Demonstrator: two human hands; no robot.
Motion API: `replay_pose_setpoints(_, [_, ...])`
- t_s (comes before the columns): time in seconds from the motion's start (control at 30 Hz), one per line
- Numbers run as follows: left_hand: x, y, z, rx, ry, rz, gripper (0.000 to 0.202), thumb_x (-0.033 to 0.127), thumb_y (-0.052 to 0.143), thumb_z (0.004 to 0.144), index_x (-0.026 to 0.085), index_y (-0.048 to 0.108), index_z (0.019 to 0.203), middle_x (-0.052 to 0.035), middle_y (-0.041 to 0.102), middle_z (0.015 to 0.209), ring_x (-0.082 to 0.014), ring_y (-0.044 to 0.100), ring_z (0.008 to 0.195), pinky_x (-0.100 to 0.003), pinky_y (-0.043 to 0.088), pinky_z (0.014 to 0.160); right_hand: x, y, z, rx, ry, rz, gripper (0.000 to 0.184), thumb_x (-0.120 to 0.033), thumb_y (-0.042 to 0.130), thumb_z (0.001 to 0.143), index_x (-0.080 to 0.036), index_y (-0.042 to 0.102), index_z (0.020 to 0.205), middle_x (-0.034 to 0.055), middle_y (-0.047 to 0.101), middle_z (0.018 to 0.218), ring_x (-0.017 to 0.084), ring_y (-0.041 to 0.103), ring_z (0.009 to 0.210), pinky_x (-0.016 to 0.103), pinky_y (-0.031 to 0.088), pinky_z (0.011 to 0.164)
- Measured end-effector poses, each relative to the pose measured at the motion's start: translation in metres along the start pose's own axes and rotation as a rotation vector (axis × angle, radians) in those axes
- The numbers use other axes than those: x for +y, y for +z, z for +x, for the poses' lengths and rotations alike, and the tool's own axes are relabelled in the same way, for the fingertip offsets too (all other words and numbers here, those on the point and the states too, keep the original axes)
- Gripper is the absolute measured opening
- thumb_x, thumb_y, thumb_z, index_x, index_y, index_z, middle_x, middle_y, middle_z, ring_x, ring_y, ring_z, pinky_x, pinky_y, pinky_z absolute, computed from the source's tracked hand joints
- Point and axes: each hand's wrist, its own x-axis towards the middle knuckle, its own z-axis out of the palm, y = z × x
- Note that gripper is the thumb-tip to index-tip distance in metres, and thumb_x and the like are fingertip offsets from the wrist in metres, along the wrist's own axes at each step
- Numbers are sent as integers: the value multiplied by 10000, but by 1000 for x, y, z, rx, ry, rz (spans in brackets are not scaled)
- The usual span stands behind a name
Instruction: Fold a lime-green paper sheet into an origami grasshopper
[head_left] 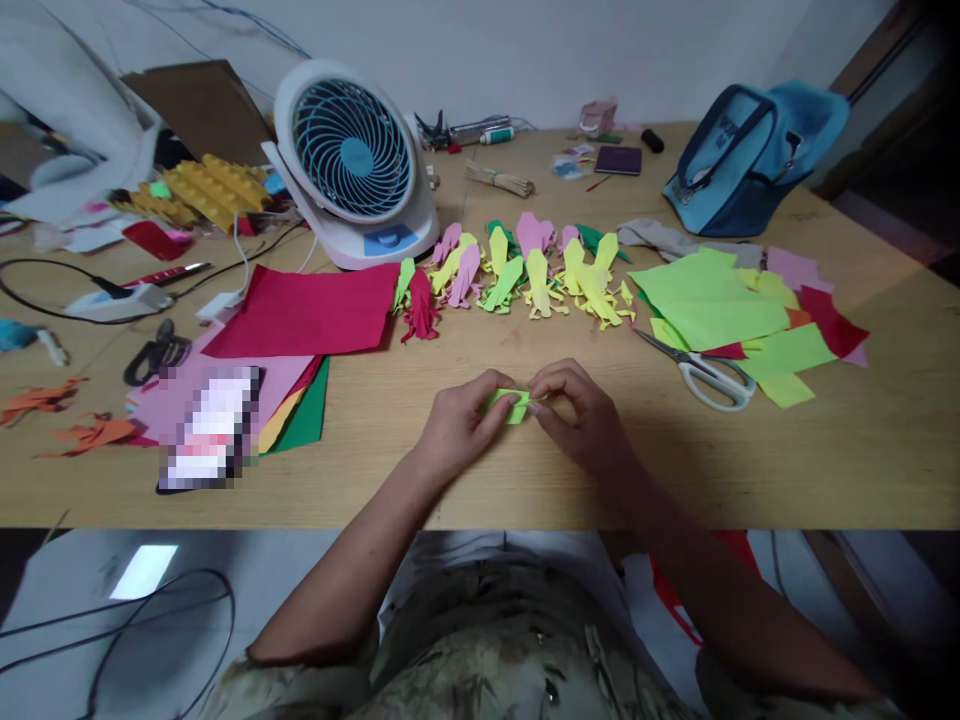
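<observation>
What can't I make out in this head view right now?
Green paper: folds mostly covered by the left hand and right hand, head view.
Flat item on the pink sheets: pixelated, unreadable.
Small items beside the purple notebook: too small to identify.
Teal object: cut off by the left edge.

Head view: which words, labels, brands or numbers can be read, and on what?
None can be read.
Blue bag: a small mark on its front, too small to read.
Blurred flat item on the pink paper: unreadable.
Fan: no legible marking.
Folded green paper: blank.
</observation>
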Motion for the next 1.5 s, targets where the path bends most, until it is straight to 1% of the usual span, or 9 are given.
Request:
replay_pose_setpoints(0.07, [-1,0,1,17,-40,-34,190,320,577,903,162,680,928,-16,676,798,-124,587,710,-233,415,684,2,0,0,4,-6,0,107,-124,608,857,-230,591,868,37,581,912,186,592,910,354,482,815])
replay_pose_setpoints(0.13, [-2,0,3,4,-121,-185,211,347,629,867,154,683,935,-29,683,832,-129,589,723,-231,419,671,3,0,-1,8,-14,-3,120,-112,616,845,-229,597,859,36,584,917,187,597,916,358,483,830])
replay_pose_setpoints(0.27, [-5,-2,6,-123,-305,-519,332,391,749,757,143,702,972,-51,702,913,-121,580,708,-225,412,642,4,-2,-1,-1,-17,5,144,-91,616,831,-232,616,861,36,589,931,185,603,921,354,488,829])
replay_pose_setpoints(0.37, [-5,-5,6,-210,-376,-600,317,389,768,725,135,730,910,-34,690,809,-104,544,648,-220,387,614,4,-3,-1,-31,-2,21,122,-110,619,839,-231,628,856,33,591,913,179,607,897,346,493,809])
replay_pose_setpoints(0.53, [0,-7,5,-173,-356,-514,245,353,740,721,131,739,824,-13,666,737,-94,510,623,-212,359,590,4,-4,0,-87,31,62,69,-162,625,857,-226,639,876,34,603,909,168,608,857,325,500,770])
replay_pose_setpoints(0.67, [2,-6,6,-118,-344,-450,219,314,708,722,130,748,835,-11,653,701,-92,492,597,-207,342,551,5,-3,-2,-73,132,124,72,-223,641,869,-225,626,940,25,601,890,150,598,790,306,506,742])
replay_pose_setpoints(0.9, [4,-4,4,-76,-295,-362,171,304,697,740,141,745,766,-16,649,654,-97,499,576,-209,348,525,8,0,-4,-75,197,150,114,-335,653,879,-227,618,887,18,607,836,156,604,775,311,512,734])
replay_pose_setpoints(1.13, [6,-3,2,-39,-261,-283,121,251,690,733,138,732,741,-15,650,681,-95,497,599,-213,355,545,10,2,-4,-71,208,151,142,-353,672,866,-224,617,847,19,598,824,161,599,775,313,503,728])
replay_pose_setpoints(1.5, [1,-1,2,-56,-222,-225,132,249,677,739,144,740,786,-23,668,702,-110,527,615,-222,380,559,12,5,-6,-48,251,169,133,-333,678,857,-230,598,884,0,603,815,140,595,741,287,499,709])
